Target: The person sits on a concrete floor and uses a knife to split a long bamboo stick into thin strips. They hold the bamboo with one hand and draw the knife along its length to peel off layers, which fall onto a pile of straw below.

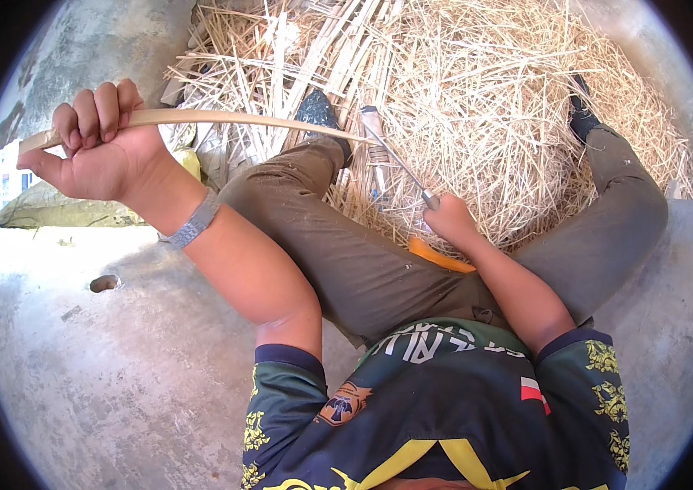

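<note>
Raised at the left, my left hand [101, 147] is closed round one end of a long, pale bamboo-like strip [216, 118]. The strip bends gently to the right, and its far end reaches over my knee to the knife's blade. In my right hand [451, 222], low between my thighs, is a knife [400, 162] with a narrow blade slanting up and left. The blade seems to meet the strip near its tip, though contact is hard to tell. An orange curved piece [438, 256] lies on my lap beside my right forearm.
A big heap of straw-coloured shavings [477, 106] spreads between and beyond my feet. Longer split strips [338, 57] lie at its back left. A clear tube-like object [378, 167] rests in the shavings. A yellowish sack [69, 204] sits at the left, near a hole [105, 283] in the concrete floor.
</note>
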